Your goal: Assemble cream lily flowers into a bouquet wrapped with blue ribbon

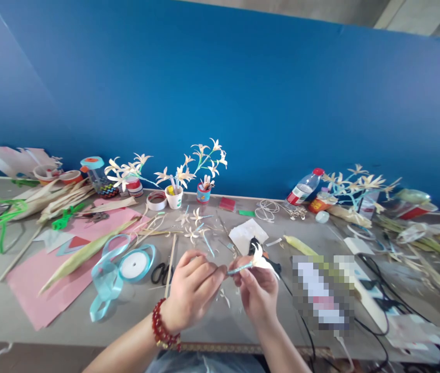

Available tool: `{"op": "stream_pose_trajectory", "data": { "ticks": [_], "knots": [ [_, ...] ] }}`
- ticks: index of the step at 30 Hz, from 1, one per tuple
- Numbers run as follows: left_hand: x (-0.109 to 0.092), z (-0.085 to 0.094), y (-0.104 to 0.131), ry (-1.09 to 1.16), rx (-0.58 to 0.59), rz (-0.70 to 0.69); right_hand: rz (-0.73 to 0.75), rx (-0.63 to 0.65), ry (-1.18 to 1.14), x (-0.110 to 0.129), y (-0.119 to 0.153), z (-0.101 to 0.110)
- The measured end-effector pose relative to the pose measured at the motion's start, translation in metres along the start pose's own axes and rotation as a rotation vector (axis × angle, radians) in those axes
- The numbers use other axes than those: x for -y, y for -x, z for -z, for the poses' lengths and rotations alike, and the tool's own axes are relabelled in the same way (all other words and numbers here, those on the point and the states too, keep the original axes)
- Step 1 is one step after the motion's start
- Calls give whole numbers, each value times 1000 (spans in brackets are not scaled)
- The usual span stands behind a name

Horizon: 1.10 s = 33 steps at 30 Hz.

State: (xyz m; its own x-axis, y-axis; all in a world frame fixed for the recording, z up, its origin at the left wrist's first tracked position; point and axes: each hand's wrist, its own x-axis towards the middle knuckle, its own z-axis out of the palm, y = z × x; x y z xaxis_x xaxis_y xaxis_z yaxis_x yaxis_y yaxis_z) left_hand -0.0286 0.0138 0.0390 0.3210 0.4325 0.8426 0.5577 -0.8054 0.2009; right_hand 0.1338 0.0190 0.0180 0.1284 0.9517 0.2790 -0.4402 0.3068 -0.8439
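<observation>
Both hands pinch one pale flower (258, 256) above the grey table (134, 321).
Left hand (199, 287): fingers closed on the stem's (240, 269) free end; right hand (259, 292) grips just below the petals (266, 265). Probably light; wrapped stem looks the safer hold, papery petals fragile. Beyond: glossy blue ribbon (105, 282), round white spool (133, 264), flat pink paper (49, 290).

No lettering can be read (the bottle label (298, 195) is too small).

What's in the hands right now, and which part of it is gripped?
A cream artificial flower, by its blue-wrapped stem: the left hand pinches the stem's far end, the right hand holds it near the petals.
</observation>
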Motion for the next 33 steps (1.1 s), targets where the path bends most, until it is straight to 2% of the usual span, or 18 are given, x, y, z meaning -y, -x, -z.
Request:
{"op": "stream_pose_trajectory", "data": {
  "ticks": [14, 33],
  "knots": [
    [-1, -1, -1, -5, -43, 22, -20, -30, 17, 2, 2, -1],
    [-2, -1, 3, 1, -18, 16, -20, -19, -15, -2, 3, 2]
  ]
}}
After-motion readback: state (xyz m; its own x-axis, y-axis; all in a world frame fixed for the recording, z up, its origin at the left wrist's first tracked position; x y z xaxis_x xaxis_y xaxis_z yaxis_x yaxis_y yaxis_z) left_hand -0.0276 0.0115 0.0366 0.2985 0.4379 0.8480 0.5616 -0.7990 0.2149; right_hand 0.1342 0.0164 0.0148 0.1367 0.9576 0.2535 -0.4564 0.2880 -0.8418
